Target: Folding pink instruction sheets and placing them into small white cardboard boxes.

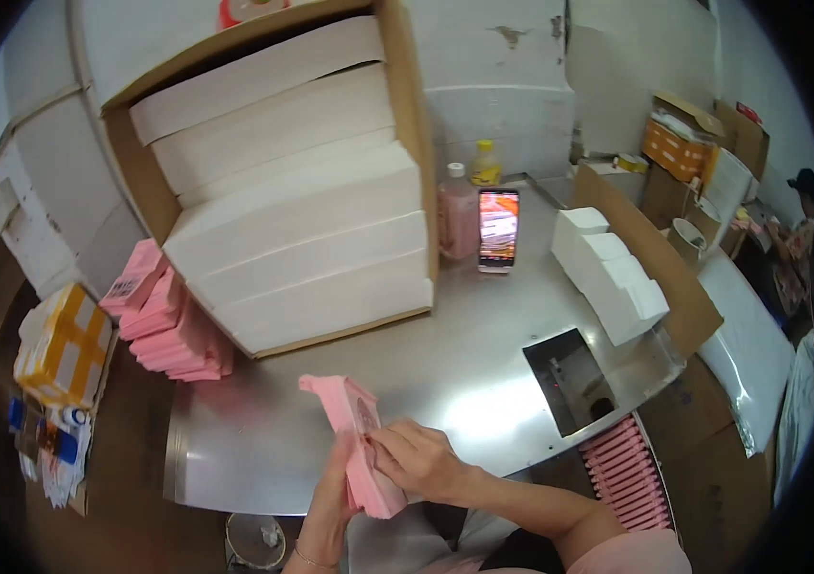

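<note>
A pink plastic packet point(359, 445), printed on its front, is tilted over the near edge of the metal table. My left hand point(332, 469) is closed around its lower left side. My right hand point(421, 459) is closed on its right side, fingertips pressed to the film near the middle. What is inside the packet is hidden. To the left lies a pile of similar pink packets or bags point(173, 330). Short white paper stacks point(608, 273) stand in a row on the right of the table, beside a cardboard strip point(656, 258).
An open cardboard box point(417, 124) full of long white paper stacks point(302, 239) stands at the back. Near it are a lit phone point(498, 230) and a pink bottle point(458, 215). A rectangular opening point(560, 373) cuts the tabletop; pink packs point(627, 474) line up below it.
</note>
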A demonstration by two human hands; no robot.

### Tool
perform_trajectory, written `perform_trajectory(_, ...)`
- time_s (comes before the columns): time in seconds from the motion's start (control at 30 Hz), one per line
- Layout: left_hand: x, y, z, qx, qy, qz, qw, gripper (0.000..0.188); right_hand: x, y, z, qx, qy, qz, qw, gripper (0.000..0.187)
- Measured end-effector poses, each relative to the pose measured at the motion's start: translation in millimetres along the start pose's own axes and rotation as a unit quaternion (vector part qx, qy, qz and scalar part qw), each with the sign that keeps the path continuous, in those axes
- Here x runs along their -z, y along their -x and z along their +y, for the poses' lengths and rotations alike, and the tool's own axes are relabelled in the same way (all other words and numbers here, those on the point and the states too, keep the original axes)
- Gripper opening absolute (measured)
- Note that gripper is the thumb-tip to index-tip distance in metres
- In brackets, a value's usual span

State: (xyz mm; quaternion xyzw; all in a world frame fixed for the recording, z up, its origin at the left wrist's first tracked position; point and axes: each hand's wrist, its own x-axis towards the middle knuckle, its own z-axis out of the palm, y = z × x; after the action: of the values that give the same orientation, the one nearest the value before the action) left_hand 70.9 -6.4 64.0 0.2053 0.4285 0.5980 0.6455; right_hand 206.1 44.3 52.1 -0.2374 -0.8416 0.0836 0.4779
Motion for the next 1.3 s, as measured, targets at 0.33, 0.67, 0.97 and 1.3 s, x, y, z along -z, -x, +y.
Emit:
perform_trajectory(0.33,30,-34,-57,0.06,0.115,-0.044,0.991,0.059,67,19,26,-0.361,-0.675,0.011,0.644,0.01)
perform_trajectory(0.67,31,-51,-25,0.038,0.232,-0.036,0.971,0.038,100,73,10,-0.158,-0.509,-0.123,0.837,0.006)
perform_trajectory(0.97,44,-99,20,-0.048,-0.042,0.003,0.998,0.039,75,106,11,-0.247,-0.296,-0.179,0.905,0.007)
perform_trajectory(1.3,10,37,-19,-0.355,-0.565,-0.191,0.72,0.038,64,78,-4,-0.339,-0.368,-0.217,0.838,0.018)
